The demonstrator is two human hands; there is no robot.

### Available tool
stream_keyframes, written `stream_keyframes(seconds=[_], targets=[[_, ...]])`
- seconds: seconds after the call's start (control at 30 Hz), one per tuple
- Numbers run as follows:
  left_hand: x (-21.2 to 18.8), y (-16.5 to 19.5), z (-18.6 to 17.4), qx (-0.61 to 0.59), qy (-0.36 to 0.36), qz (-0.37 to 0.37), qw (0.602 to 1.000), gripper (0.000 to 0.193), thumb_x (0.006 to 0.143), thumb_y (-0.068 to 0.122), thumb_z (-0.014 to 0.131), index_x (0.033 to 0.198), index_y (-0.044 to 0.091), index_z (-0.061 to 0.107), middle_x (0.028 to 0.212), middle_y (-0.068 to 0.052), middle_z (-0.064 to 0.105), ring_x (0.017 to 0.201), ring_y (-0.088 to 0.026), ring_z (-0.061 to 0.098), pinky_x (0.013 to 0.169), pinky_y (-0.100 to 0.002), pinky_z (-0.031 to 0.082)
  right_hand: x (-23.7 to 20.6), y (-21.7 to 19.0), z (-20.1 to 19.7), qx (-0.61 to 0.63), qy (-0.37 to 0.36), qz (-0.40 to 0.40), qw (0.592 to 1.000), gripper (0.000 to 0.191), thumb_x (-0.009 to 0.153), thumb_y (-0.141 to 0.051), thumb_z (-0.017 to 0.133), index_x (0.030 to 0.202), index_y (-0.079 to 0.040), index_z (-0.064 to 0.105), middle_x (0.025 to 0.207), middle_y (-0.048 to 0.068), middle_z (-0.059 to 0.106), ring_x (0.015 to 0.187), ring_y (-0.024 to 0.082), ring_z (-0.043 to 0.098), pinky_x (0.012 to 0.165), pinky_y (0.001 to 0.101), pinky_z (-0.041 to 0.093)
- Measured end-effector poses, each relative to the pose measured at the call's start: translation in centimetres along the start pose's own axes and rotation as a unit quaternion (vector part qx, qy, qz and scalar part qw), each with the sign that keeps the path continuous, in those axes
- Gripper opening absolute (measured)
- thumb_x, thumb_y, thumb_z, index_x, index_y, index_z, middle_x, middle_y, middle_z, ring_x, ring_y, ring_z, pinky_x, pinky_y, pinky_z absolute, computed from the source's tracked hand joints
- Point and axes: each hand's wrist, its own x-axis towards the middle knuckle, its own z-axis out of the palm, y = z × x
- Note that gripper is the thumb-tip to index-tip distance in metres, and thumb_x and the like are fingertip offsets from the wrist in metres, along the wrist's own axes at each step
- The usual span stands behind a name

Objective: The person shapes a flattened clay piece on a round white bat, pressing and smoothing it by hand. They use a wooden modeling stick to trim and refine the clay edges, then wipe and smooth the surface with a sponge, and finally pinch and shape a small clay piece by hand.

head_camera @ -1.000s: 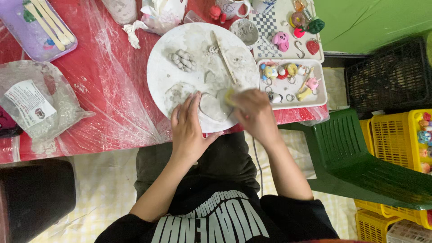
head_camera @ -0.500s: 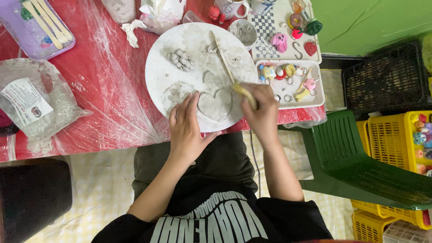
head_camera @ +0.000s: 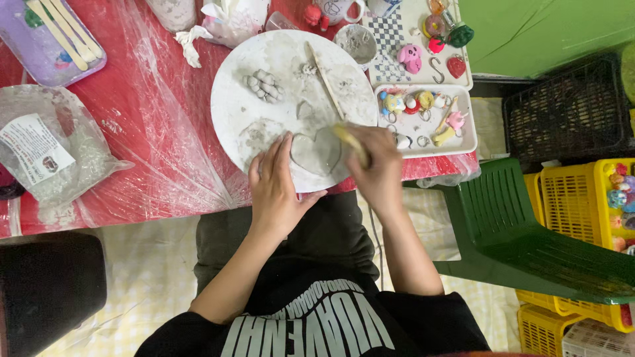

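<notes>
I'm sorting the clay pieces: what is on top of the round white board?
On the round white board: a heart-shaped clay piece, a lumpy clay piece, a wooden stick. The left hand and right hand cover its near edge.

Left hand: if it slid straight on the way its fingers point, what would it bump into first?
Probably the grey clay lump. The left hand lies on the round white board, fingers pointing up-table beside the heart-shaped clay piece; only smeared board lies between, though height is hard to judge.
</notes>
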Motion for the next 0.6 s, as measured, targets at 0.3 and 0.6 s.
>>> stream_keyframes(seconds=[0.3,0.6], targets=[[0.2,-0.3,0.0,-0.008,0.016,-0.001,1.0,0.122,0.062,0.036,0.097,0.155,-0.001,0.025,0.151,-0.019,0.049,0.14,-0.033,0.047,0.118,-0.054,0.029,-2.0,-2.1,-1.5,0.064,-0.115,0.05,0.99,0.033,0.08,0.003,0.068,0.11,-0.009,0.077,0.1,0.009,0.074,0.094,0.026,0.07,0.086,0.0381,0.056],[0.3,-0.6,0.0,-0.04,0.045,0.003,0.998,0.128,0.062,0.034,0.097,0.154,-0.007,0.018,0.155,-0.027,0.042,0.144,-0.042,0.041,0.118,-0.056,0.029,2.9,-1.6,1.7,-0.001,-0.193,-0.193,0.962,0.031,0.077,-0.001,0.074,0.107,-0.006,0.072,0.108,0.012,0.072,0.107,0.031,0.065,0.097,0.0458,0.05]])
